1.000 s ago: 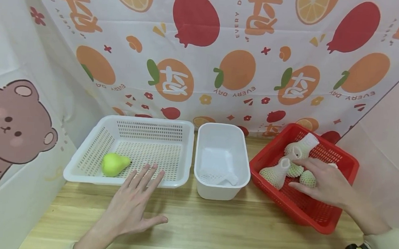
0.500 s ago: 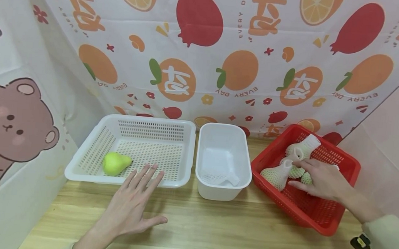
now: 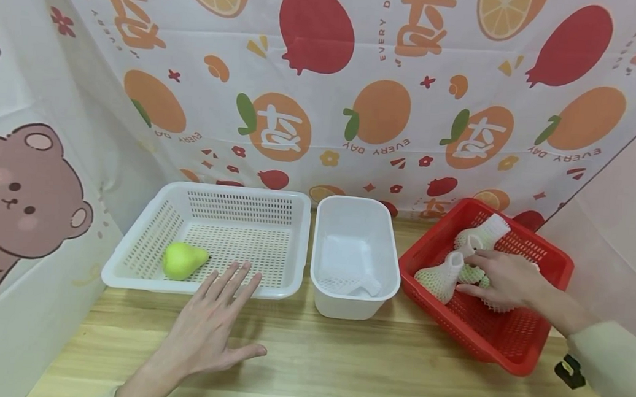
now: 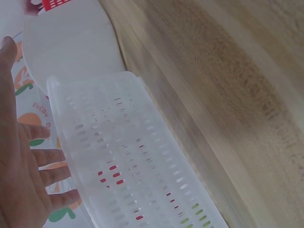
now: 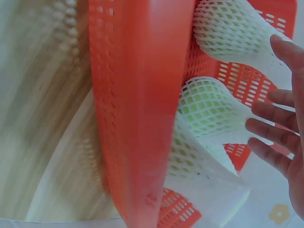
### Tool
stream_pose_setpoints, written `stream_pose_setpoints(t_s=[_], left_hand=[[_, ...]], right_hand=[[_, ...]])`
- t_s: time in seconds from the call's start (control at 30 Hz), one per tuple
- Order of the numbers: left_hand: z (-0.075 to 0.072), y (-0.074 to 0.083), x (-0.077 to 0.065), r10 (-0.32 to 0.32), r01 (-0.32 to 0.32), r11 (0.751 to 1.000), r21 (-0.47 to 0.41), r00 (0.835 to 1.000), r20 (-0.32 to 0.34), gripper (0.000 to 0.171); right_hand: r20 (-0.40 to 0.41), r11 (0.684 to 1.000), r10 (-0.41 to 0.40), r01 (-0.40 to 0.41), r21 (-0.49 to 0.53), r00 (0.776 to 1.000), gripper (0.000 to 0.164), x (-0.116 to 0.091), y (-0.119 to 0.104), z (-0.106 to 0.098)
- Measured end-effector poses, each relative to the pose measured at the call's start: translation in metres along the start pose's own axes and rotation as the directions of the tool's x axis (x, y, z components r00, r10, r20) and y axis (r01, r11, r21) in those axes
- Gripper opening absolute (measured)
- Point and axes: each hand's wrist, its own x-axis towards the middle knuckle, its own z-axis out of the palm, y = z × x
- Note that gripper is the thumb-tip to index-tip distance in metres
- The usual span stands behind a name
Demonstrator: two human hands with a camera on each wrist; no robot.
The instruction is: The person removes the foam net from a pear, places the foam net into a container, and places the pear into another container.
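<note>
My left hand [image 3: 206, 332] is held with its fingers spread at the front rim of a white perforated basket [image 3: 140, 285], holding nothing. Inside that basket lies a bare green pear [image 3: 182, 261]. On the right, my right hand [image 3: 509, 278] reaches into a red perforated basket [image 3: 531, 355]. Several pears in white foam nets lie there, among them a netted pear [image 3: 435, 284] at the left wall. The right wrist view shows the fingers extended at the narrow end of another netted pear [image 5: 211, 111], the thumb spread apart from them.
Between the baskets stands a deep white plastic bin [image 3: 350, 307] with a loose foam net [image 3: 345, 283] inside. All sit on a wooden table [image 3: 328, 371], with a fruit-printed cloth [image 3: 323, 119] hanging behind. A black strapped object [image 3: 570, 371] is beside the right sleeve.
My right hand has shifted slightly left over the netted pears, uncovering more of the one at its right. The left hand has stayed in place.
</note>
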Motion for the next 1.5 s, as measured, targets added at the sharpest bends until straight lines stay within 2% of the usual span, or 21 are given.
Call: stream_pose_setpoints(t_s=[0.17, 0.6, 0.8, 1.2, 1.5], left_hand=[[-0.001, 0.0, -0.001, -0.005, 0.005, 1.0, 0.003, 1.0, -0.002, 0.113], [0.001, -0.001, -0.001, -0.008, 0.008, 1.0, 0.004, 1.0, -0.001, 0.113], [0.002, -0.001, -0.001, -0.009, 0.009, 1.0, 0.003, 1.0, 0.001, 0.113], [0.003, -0.002, -0.002, -0.01, 0.01, 1.0, -0.001, 1.0, 0.005, 0.113], [0.003, -0.003, -0.003, -0.017, 0.017, 1.0, -0.006, 1.0, 0.007, 0.112]], right_hand=[[0.046, 0.999, -0.038, 0.037, 0.014, 0.998, 0.07, 0.009, -0.002, 0.006], [0.044, 0.992, -0.127, 0.128, -0.008, 0.991, 0.075, 0.024, -0.016, 0.015], [0.06, 0.985, -0.167, 0.169, -0.034, 0.984, 0.071, 0.028, -0.02, 0.023], [0.072, 0.969, -0.235, 0.239, -0.063, 0.969, 0.078, 0.034, -0.024, 0.032], [0.152, 0.971, -0.214, 0.227, -0.077, 0.965, 0.082, 0.045, -0.033, 0.031]])
